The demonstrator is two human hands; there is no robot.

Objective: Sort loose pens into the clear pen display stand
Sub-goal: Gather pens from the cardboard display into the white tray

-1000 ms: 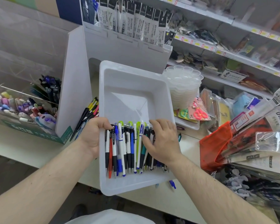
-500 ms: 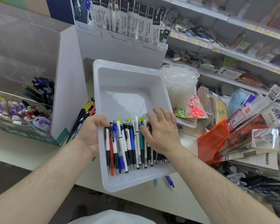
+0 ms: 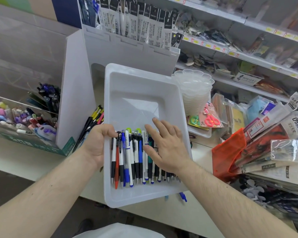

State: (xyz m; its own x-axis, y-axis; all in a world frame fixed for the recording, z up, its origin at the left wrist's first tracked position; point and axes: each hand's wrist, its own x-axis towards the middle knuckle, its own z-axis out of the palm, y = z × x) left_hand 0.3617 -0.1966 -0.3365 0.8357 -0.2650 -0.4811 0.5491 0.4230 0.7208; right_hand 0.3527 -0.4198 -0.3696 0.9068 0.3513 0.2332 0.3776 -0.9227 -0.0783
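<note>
Step in hand, by judgement: levelling and squaring up the loose pens in their tray before any are moved to the stand. No pen is lifted.

Tray (image 3: pixel 141 86): white, shallow, held tilted toward the person, centre of view. Its far half is bare; the pens (image 3: pixel 127 157) lie packed side by side at its 6 o'clock end, tips toward the person, in one rough row.

Left hand (image 3: pixel 97 145): at 9 o'clock of the tray, fingers curled over the left rim, gripping it. It carries the tray's weight on that side.

Right hand (image 3: pixel 165 148): fingers straight and spread, palm down, lying flat on the right part of the row. It holds nothing; it presses or steadies the pens. Pens under the palm are hidden.

Stand (image 3: pixel 41 107): clear, at 9 o'clock of the tray, well apart from it, beyond a white display box (image 3: pixel 72 86). It already holds dark pens upright at its right end and pastel items further left. Which compartment is free cannot be told.

Also noted: two blue pens (image 3: pixel 182 196) lie on the counter (image 3: pixel 201 150) under the tray's near right corner; another bunch of pens (image 3: pixel 93 122) leans at the box's right side.

Next move, by judgement: the right hand needs to close on a few matching pens and lift them clear without spilling the rest, while the left keeps the tray's tilt steady. A steeper tilt risks the row sliding over the near rim.
</note>
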